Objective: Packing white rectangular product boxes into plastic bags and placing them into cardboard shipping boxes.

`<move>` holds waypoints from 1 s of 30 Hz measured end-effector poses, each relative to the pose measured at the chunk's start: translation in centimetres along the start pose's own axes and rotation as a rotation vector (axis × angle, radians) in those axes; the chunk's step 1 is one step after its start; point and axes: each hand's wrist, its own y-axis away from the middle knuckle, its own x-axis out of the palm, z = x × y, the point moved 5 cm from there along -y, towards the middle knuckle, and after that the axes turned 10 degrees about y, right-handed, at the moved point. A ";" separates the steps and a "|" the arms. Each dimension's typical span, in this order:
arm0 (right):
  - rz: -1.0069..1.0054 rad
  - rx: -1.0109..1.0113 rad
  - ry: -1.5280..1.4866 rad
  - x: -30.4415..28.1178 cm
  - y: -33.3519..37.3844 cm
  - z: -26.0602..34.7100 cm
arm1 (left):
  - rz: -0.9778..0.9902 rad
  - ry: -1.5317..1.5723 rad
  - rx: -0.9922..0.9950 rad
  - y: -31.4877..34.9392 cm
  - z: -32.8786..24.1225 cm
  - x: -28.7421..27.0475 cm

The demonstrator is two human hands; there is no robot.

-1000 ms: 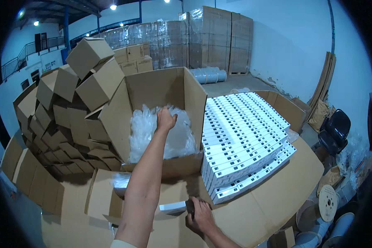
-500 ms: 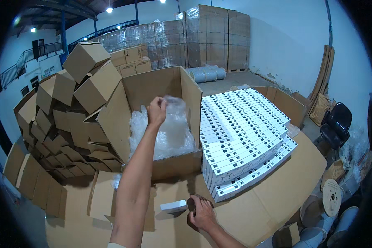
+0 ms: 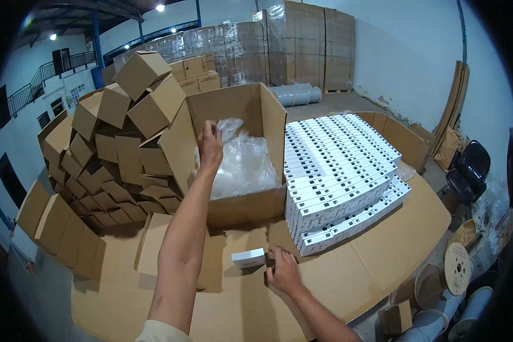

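My left hand [image 3: 210,145] is closed on a piece of clear plastic wrap [image 3: 229,129], raised inside a large open carton [image 3: 242,211]. Beneath it, more crumpled clear plastic [image 3: 242,168] fills the carton. On the cardboard-covered table my right hand [image 3: 285,272] has its fingers curled round a small dark brown piece [image 3: 269,259], whose kind I cannot make out. That piece meets the right end of a small white box [image 3: 248,258]. Just beyond my right hand stands a big stack of slim white boxes [image 3: 339,171], each with dark square marks.
Brown cartons [image 3: 108,154] are piled high at the left. An open carton [image 3: 154,245] lies left of my left forearm. Wrapped pallets [image 3: 310,45] stand at the back. A black chair [image 3: 467,171] and cable reels [image 3: 457,269] are on the right beyond the table edge [image 3: 376,299].
The view has shifted, so the scene sits higher and further right. My left hand has moved left within the carton, holding the plastic wrap. My right hand stays beside the small white box.
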 end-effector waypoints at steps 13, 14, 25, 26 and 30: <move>0.033 0.045 -0.049 0.2 1.0 -0.6 | -0.278 0.437 -0.095 3.2 -10.0 -7.2; -0.003 0.075 -0.097 0.4 1.1 -1.3 | -0.269 0.434 -0.121 4.8 -11.5 -7.7; 0.114 0.334 -1.272 0.9 3.1 -1.8 | -0.075 0.587 -0.719 32.2 -14.0 -13.3; 0.118 0.354 -1.262 0.4 3.5 -1.5 | -0.072 0.590 -0.740 34.0 -13.5 -13.3; 0.226 0.200 -0.972 -1.2 4.1 1.0 | -0.040 0.597 -0.828 38.0 -12.4 -12.7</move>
